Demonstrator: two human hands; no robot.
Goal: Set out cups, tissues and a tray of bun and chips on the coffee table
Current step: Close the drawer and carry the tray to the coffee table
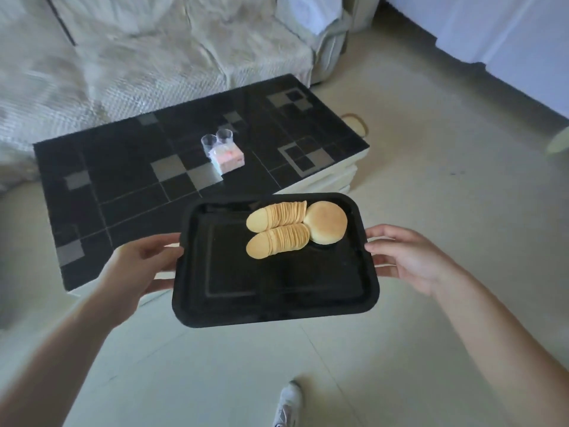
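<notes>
Hands [144, 263] [409, 257] grip glossy black rectangular tray [240, 291].

A home living room: a sofa [147, 53] draped in a pale cover stands behind a low dark-tiled coffee table [129, 186] on a light tiled floor [431, 186].

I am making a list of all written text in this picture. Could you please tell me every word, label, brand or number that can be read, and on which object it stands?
No text can be read in this picture.
Tissue pack: pink and red marks on top, too blurred to read.
Two clear cups, black tray, bun, chips, coffee table: no writing shows.
</notes>
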